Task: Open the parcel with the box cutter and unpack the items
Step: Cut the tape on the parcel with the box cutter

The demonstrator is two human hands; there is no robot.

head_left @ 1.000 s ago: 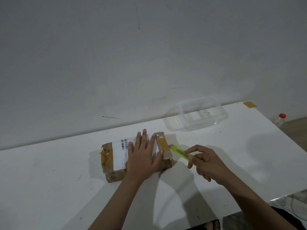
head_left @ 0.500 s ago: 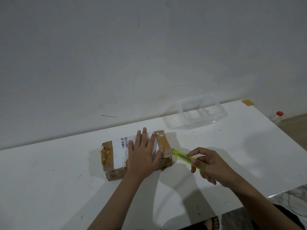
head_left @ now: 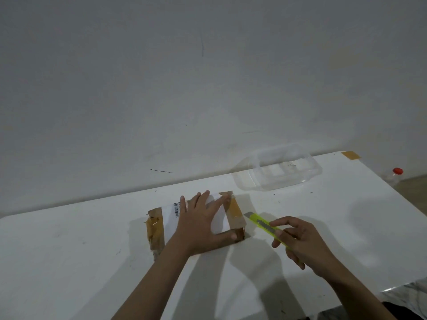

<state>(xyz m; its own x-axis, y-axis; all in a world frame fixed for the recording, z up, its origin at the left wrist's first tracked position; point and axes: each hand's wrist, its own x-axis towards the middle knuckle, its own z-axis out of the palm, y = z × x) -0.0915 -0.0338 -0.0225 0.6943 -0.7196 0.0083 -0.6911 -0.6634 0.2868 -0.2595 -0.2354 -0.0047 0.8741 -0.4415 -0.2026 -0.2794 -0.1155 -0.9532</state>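
Parcel (head_left: 196, 221) lies flat on the white desk (head_left: 69, 262), near the far edge by the wall — brown cardboard, white label with a barcode on top, brown tape bands at both short ends. Still sealed.

Left hand (head_left: 198, 225) lies palm-down on the parcel top, fingers straight and spread, thumb reaching along the near edge toward the right-hand corner. Grip released; the hand presses flat and grasps nothing.

Right hand (head_left: 300, 243) grasps the yellow-green box cutter (head_left: 265, 226) by its rear half, fingers curled round the handle, index finger laid along the top. The cutter points left and away, toward the parcel's right-hand taped end. Its tip sits just beside that end — whether it touches the tape cannot be told.

Clear plastic container (head_left: 280, 172) stands on the desk well behind and right of the parcel. A scrap of brown tape (head_left: 350, 155) is stuck at the far right corner of the desk. Beyond that edge, on the floor, a bottle with a red cap (head_left: 395, 175).
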